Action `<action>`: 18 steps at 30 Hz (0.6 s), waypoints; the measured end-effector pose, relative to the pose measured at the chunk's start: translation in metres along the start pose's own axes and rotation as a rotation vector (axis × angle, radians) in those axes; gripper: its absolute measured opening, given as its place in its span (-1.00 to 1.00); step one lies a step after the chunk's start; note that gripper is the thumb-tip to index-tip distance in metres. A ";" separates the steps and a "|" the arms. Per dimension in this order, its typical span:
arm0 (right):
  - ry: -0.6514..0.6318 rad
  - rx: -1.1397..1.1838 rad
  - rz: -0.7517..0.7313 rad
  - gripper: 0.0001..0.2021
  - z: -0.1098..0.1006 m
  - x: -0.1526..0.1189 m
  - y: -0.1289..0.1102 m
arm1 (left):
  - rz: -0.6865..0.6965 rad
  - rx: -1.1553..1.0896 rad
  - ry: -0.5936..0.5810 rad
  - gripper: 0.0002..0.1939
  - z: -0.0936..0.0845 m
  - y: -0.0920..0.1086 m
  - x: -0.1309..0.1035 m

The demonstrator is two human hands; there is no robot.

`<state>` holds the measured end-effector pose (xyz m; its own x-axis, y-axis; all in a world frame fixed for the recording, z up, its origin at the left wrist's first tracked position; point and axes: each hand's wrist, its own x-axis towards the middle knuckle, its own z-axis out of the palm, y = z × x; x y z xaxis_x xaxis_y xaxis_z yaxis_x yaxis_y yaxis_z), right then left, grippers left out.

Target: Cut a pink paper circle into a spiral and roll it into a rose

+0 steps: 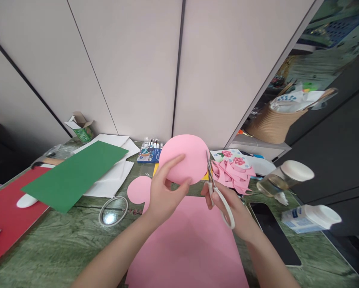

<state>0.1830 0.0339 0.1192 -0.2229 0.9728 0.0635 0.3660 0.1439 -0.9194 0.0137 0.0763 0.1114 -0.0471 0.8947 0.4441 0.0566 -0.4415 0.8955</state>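
Note:
My left hand [166,190] pinches a round pink paper disc [187,158] between thumb and fingers, holding it up above the table. In my right hand [227,204] is a pair of scissors [229,214] with white handles, my fingers through the loops. The blades point upward and lie along the disc's right edge; whether they are parted is hard to make out. Below both hands lies a large pink sheet [191,244]. A smaller pink circle [139,190] rests on the table left of my left hand. Pink paper scraps [235,176] are heaped beyond my right hand.
Green paper [80,172], white sheets [115,182] and red paper [11,212] lie on the left. A magnifying glass [113,211] sits nearer the middle. A phone [274,234], a jar [284,178] and a white bottle [311,218] occupy the right. Cabinet doors [137,72] stand behind.

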 end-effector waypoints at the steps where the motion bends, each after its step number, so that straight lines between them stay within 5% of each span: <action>1: 0.003 -0.004 -0.004 -0.67 0.000 0.000 0.001 | 0.002 -0.004 -0.004 -0.50 0.000 0.000 0.000; 18: -0.011 0.010 -0.022 -0.70 -0.001 0.003 0.005 | 0.036 -0.016 0.057 -0.71 -0.003 -0.004 0.005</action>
<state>0.1853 0.0379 0.1149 -0.2410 0.9673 0.0791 0.3515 0.1629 -0.9219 0.0100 0.0823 0.1104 -0.1015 0.8730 0.4770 0.0434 -0.4752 0.8788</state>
